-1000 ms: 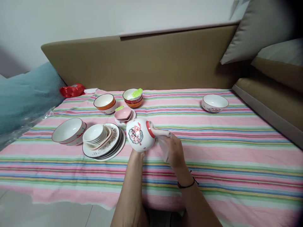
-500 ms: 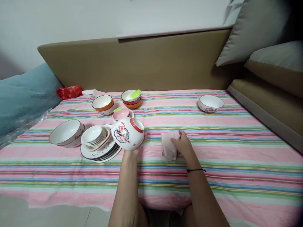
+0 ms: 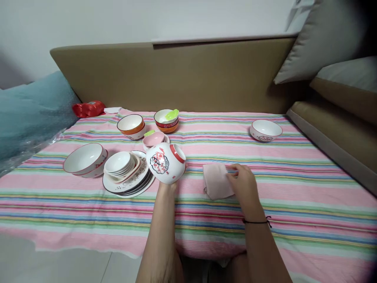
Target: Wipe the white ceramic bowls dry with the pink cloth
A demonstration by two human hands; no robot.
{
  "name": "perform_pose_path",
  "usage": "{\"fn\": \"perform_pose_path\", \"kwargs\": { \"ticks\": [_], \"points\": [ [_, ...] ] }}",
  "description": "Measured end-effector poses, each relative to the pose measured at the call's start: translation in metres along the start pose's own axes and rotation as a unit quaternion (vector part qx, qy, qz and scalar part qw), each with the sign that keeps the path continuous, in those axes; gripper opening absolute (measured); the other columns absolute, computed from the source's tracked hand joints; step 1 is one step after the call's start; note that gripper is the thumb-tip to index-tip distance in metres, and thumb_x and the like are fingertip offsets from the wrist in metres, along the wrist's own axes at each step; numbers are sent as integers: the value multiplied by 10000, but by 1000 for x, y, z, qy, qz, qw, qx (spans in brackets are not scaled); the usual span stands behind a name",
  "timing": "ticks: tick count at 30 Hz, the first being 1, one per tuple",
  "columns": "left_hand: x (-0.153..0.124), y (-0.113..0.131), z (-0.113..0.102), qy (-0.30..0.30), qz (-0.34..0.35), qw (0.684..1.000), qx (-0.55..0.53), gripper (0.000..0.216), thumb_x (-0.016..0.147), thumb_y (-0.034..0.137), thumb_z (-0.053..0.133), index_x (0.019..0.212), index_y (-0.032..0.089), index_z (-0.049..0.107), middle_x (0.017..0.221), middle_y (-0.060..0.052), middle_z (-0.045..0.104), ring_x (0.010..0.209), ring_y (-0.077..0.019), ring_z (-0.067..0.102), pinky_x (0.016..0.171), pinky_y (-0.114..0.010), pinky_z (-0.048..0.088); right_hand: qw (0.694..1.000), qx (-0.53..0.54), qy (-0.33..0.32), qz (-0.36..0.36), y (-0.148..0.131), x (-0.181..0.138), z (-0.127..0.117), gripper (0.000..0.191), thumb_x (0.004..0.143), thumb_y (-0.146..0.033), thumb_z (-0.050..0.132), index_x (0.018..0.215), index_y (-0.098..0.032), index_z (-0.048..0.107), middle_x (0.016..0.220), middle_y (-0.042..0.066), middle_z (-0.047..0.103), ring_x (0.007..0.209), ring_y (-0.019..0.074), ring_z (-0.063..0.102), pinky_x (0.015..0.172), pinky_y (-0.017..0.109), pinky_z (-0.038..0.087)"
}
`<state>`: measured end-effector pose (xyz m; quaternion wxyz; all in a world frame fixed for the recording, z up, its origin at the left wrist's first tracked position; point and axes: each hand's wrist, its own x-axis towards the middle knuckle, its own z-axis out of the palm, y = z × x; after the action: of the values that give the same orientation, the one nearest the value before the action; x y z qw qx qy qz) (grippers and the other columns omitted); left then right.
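My left hand (image 3: 171, 185) holds a white bowl (image 3: 165, 167) with a red foot ring and a printed blossom design. The bowl is tipped on its side, its base facing up and to the right, and it hides most of my fingers. A folded pale pink cloth (image 3: 217, 181) lies on the striped cover. At its right edge is my right hand (image 3: 242, 182), thumb and forefinger curled together on the cloth's upper corner. Behind the held bowl stand small pink bowls (image 3: 153, 139).
Left of my hands, small white bowls (image 3: 118, 162) sit on stacked plates (image 3: 129, 188), beside a large bowl (image 3: 85, 159). Further back are orange-banded bowls (image 3: 131, 125) and a bowl stack (image 3: 166, 122) with a green item. A white bowl (image 3: 266, 130) stands at the right.
The cloth has gone from bunched and partly raised to lying flatter and folded. My right hand has shifted right to its edge. The bowl stays in my left hand, slightly turned.
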<state>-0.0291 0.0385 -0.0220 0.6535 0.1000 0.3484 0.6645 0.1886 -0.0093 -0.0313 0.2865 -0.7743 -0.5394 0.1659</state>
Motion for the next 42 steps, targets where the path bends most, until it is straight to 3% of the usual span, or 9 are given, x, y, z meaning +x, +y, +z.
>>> {"fn": "perform_pose_path", "kwargs": {
  "ticks": [2,5,10,16,23,27,31,37,42],
  "points": [
    [0,-1,1,12,1,1000,4,255,873,332,540,1085,288,675,1075,-57,709,862,-256,676,669,-404,596,996,30,-90,-3,-20,-9,8,120,787,-303,592,771,-191,632,794,40,663,710,177,596,612,270,404],
    [1,-2,0,25,-3,1000,13,261,865,288,546,1091,282,674,1048,-50,716,827,-241,678,667,-390,597,986,-53,-158,7,-42,-22,22,180,774,-355,636,698,-201,580,702,33,657,639,171,565,529,264,291],
    [1,0,-4,12,-8,999,34,283,835,263,587,1103,269,679,1073,-59,713,824,-252,684,656,-392,600,982,-63,-176,12,-44,-23,27,171,809,-161,515,643,-199,526,669,32,663,620,143,555,528,244,272],
    [-2,3,2,58,-17,997,46,308,862,265,552,1150,262,660,1061,-68,711,839,-249,687,679,-398,600,978,78,-192,27,-35,-18,27,191,796,-204,506,609,-213,465,570,-14,600,566,130,531,540,231,337],
    [2,3,2,41,-13,998,37,289,839,233,566,1106,276,667,1103,-39,705,835,-249,683,666,-400,605,980,64,-187,10,-37,-20,35,176,786,-189,499,611,-210,494,614,0,612,595,145,544,536,246,334],
    [5,2,-2,2,-1,1000,25,322,798,199,613,1094,312,667,1214,-12,669,939,-256,675,705,-399,608,995,28,-91,-43,-30,-14,35,148,823,-188,482,750,-195,611,785,51,660,775,200,593,654,289,425],
    [5,0,-2,28,-15,999,16,288,824,240,585,1094,292,670,1155,-36,690,904,-261,682,698,-426,604,983,-43,67,-164,-22,-8,56,279,870,-185,468,1054,-123,669,1186,156,623,1143,283,525,996,411,408],
    [5,-5,-2,58,-29,998,-6,287,866,340,533,1117,274,657,962,-54,729,790,-232,679,661,-397,593,974,-164,73,-137,-16,-12,98,472,925,-353,475,1381,-243,515,1484,83,445,1390,447,268,1081,654,229],
    [13,-10,-6,56,-1,998,6,273,844,316,542,1066,214,664,885,-62,725,737,-217,675,644,-373,579,984,-141,82,-75,-17,-17,101,520,928,-397,448,1440,-310,425,1560,31,327,1436,492,54,1054,760,67]
  ]
}}
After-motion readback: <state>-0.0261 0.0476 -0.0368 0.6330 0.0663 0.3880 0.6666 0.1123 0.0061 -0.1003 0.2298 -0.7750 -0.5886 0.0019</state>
